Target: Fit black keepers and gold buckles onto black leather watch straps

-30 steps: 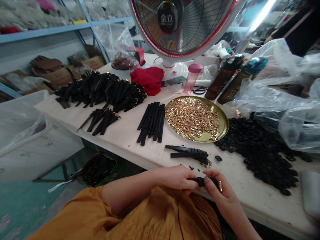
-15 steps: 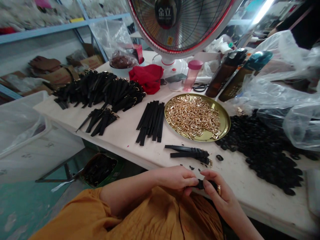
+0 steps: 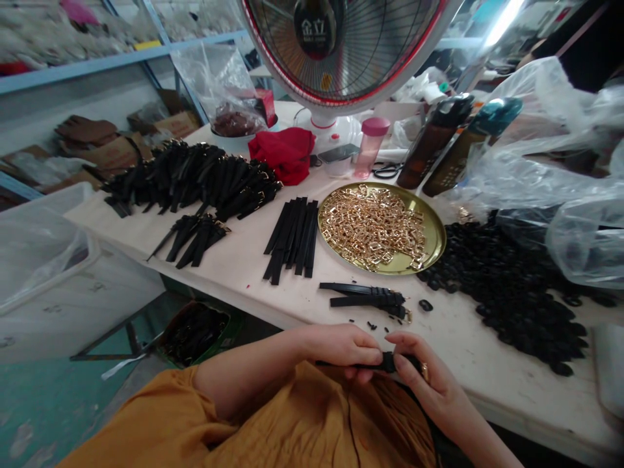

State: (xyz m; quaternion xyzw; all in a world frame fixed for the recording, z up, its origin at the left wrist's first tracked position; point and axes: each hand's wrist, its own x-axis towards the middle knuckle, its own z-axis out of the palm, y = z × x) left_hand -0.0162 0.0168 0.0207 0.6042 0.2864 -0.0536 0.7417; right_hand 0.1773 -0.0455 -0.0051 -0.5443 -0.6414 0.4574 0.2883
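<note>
The left hand pinches a black strap between thumb and fingers, by the near side of the table. The right hand holds its right end, where a gold buckle pokes out.

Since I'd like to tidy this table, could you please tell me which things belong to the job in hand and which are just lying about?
Likely part of the job:
black strap, held by the left hand and right hand
flat black straps
gold buckles and their tray
small black pieces
buckled straps

Apparently just around:
fan
red cloth
pink-capped bottle
dark bottles
</note>
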